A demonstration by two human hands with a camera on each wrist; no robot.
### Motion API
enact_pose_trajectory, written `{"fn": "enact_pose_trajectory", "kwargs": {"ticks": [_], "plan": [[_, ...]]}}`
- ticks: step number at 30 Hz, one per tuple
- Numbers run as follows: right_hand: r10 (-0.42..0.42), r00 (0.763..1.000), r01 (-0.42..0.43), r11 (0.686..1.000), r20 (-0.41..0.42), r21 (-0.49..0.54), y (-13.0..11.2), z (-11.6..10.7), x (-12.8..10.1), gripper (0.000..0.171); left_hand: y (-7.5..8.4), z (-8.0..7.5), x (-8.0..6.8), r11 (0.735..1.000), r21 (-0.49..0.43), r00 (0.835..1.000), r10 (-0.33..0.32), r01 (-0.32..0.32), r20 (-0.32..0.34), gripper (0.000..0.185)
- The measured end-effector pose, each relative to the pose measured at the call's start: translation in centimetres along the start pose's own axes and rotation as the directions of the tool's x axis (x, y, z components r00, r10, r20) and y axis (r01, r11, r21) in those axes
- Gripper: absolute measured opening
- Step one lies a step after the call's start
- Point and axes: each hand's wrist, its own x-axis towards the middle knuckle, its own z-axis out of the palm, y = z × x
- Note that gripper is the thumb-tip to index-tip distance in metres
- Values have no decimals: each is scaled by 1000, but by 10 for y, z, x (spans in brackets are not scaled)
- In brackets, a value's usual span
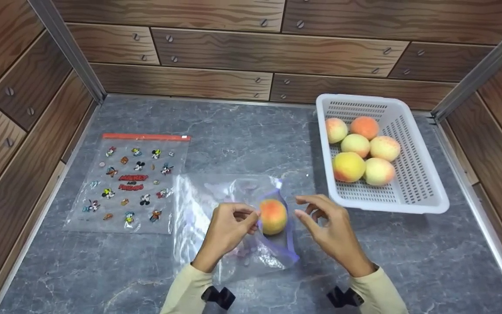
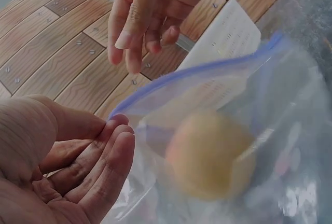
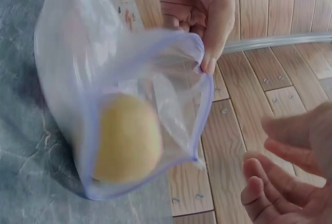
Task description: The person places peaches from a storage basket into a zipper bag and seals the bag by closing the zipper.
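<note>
Left hand [image 1: 227, 226]: fingertips [image 3: 208, 64] are pinching the blue-edged rim of the clear zip bag [image 1: 233, 226], holding its mouth open. Right hand [image 1: 327, 226]: fingers are hanging loosely spread, gripping nothing, just beside the bag's opening and not touching it. One peach [image 1: 273, 216] is sitting inside the bag, near the mouth. The bag is lying on the grey marble table [image 1: 251, 131], its left edge overlapping a flat cartoon-printed zip bag [image 1: 135, 181]. A white basket [image 1: 416, 192] at right is holding five peaches [image 1: 362, 150].
</note>
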Motion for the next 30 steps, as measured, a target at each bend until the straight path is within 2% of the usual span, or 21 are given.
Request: {"fn": "enact_pose_trajectory", "kwargs": {"ticks": [3,6,9,11,16,20,23,30], "plan": [[62,998,-63,998,-30,-19,8,0,-1,23,-1,-2,0,1000,19,1000,7,-7,-13,15],[112,993,-114,987,-31,-117,20,3,0,15,0,-3,0,1000,24,1000,16,-16,-17,16],[123,992,-120,966,-1,-229,33,11,3,11,1,-5,-1,1000,21,1000,22,-22,-16,16],[128,991,-115,960,35,-256,41,18,8,10,1,-5,-2,1000,18,1000,23,-22,-11,17],[140,983,-102,955,118,-277,54,36,26,9,1,-5,-5,999,27,1000,29,-29,-9,16],[142,974,-85,951,175,-297,56,43,36,10,0,-5,-7,1000,-2,1000,29,-29,-9,16],[151,969,-89,952,198,-291,56,44,39,10,1,-6,-7,999,-17,1000,29,-29,-6,16],[133,960,-65,962,246,-266,59,46,41,6,5,-8,-7,999,12,999,44,-44,0,15]]}}
